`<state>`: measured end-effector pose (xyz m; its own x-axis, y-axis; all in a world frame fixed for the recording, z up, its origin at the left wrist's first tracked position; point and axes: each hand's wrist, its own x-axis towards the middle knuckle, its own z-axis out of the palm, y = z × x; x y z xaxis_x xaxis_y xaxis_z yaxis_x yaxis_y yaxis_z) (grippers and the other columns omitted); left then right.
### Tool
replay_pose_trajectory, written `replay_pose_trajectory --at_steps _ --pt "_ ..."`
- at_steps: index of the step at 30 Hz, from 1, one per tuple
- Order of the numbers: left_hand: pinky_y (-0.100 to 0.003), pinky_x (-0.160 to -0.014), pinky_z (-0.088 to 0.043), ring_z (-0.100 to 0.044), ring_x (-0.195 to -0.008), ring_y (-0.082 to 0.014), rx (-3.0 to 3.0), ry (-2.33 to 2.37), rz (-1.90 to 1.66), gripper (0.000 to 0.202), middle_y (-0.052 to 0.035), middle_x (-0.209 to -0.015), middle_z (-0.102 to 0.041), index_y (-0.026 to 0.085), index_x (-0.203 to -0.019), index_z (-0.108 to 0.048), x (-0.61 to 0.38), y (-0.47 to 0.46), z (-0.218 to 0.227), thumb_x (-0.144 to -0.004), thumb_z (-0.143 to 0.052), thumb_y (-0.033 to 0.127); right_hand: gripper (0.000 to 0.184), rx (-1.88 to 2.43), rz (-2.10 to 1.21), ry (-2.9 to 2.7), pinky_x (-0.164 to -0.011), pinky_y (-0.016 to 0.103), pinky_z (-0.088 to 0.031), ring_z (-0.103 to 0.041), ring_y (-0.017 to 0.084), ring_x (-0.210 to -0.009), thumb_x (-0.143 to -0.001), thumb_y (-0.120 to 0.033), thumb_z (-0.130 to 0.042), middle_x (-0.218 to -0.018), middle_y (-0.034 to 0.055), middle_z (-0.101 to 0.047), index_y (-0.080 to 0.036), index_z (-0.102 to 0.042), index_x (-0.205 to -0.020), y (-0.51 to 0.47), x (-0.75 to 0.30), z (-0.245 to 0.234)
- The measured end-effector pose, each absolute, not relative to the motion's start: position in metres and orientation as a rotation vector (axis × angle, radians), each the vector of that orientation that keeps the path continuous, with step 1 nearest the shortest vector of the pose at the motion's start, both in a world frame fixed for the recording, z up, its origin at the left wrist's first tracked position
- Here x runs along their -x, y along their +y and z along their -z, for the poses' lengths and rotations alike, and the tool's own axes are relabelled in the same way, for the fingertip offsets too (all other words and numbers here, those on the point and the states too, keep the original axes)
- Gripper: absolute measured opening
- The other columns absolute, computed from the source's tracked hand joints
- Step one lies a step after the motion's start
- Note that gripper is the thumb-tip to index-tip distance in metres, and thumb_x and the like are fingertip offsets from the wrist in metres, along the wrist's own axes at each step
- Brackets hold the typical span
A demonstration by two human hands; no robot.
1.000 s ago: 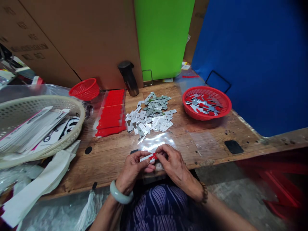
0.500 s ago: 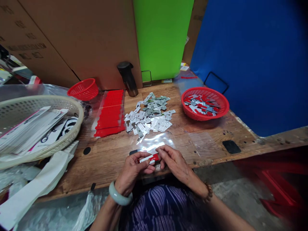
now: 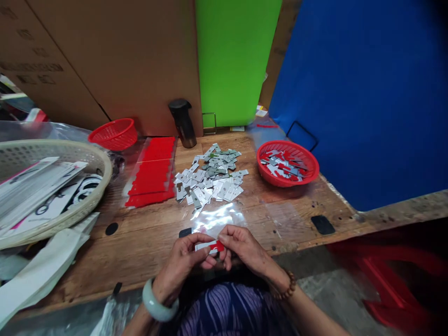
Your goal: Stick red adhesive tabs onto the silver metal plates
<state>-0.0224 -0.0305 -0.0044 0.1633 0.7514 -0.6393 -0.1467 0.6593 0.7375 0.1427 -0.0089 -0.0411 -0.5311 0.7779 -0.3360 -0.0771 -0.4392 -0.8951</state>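
Observation:
A small flat metal plate (image 3: 203, 246) with a red film piece (image 3: 217, 246) over its right end is pinched between the thumb and fingers of my left hand (image 3: 180, 261). From the other side, my right hand (image 3: 247, 249) has its thumb and forefinger closed on the red end; its other fingers curl beneath. Both hands are just above the table's near edge. Beyond them lies a loose pile of similar silver plates (image 3: 210, 179). Left of the pile are stacked sheets of red pieces on clear backing (image 3: 154, 168).
At right, a red basket (image 3: 312, 175) holds plates with red pieces. A black bottle (image 3: 184, 123) and a small red basket (image 3: 115, 135) stand at the back. The large cream basket (image 3: 105, 175) at left holds printed cards. A red stool (image 3: 392, 284) is beside the table.
My right thumb and forefinger have come down onto the red end of the plate. The left hand keeps its pinch. The whole view has shifted slightly.

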Motion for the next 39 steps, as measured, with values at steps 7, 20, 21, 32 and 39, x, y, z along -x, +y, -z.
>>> replay_pose_trajectory --at_steps 7,20,21,32,39 --pt "-0.02 -0.055 -0.049 -0.063 -0.053 -0.0114 -0.587 1.21 -0.791 0.044 -0.0017 -0.061 -0.067 0.014 -0.096 -0.061 0.022 -0.03 0.029 -0.06 -0.078 0.034 0.031 1.126 -1.991 -1.287 -0.04 0.017 -0.034 -0.05 0.007 -0.036 -0.077 -0.046 -0.06 -0.055 -0.0033 -0.061 -0.016 -0.051 -0.076 -0.002 -0.166 0.036" --pt "-0.029 -0.083 -0.049 -0.065 -0.087 -0.0176 -0.563 1.272 -1.001 0.045 -0.0099 -0.103 -0.064 0.015 -0.102 -0.059 0.026 -0.031 0.034 -0.062 -0.077 0.03 0.022 1.05 -1.562 -0.825 -0.056 0.025 -0.05 -0.056 0.009 -0.054 -0.072 -0.031 -0.068 -0.081 0.0004 -0.065 -0.019 -0.057 -0.085 0.06 -0.191 0.014" --pt "-0.029 -0.083 -0.049 -0.065 -0.087 -0.0178 -0.567 1.27 -1.007 0.045 -0.0103 -0.103 -0.064 0.015 -0.101 -0.059 0.026 -0.031 0.035 -0.063 -0.076 0.03 0.02 1.114 -1.561 -0.976 -0.056 0.026 -0.049 -0.056 0.009 -0.054 -0.075 -0.032 -0.065 -0.081 0.0005 -0.064 -0.018 -0.056 -0.086 0.059 -0.183 0.02" --pt "-0.028 -0.079 -0.048 -0.064 -0.087 -0.0171 -0.539 1.24 -1.035 0.046 -0.011 -0.103 -0.062 0.014 -0.101 -0.059 0.028 -0.033 0.05 -0.062 -0.076 0.032 0.031 1.519 -0.415 -2.134 -0.087 0.035 -0.04 -0.048 0.024 -0.099 -0.078 -0.015 -0.053 -0.104 0.0132 -0.052 -0.011 -0.052 -0.109 0.083 -0.134 0.035" --pt "-0.026 -0.078 -0.048 -0.063 -0.086 -0.0158 -0.528 1.21 -1.04 0.043 -0.0112 -0.104 -0.062 0.013 -0.101 -0.058 0.03 -0.033 0.049 -0.064 -0.074 0.028 0.019 1.526 -0.512 -2.118 -0.084 0.035 -0.039 -0.049 0.023 -0.09 -0.075 -0.016 -0.055 -0.093 0.01 -0.055 -0.014 -0.058 -0.094 0.095 -0.133 0.032"
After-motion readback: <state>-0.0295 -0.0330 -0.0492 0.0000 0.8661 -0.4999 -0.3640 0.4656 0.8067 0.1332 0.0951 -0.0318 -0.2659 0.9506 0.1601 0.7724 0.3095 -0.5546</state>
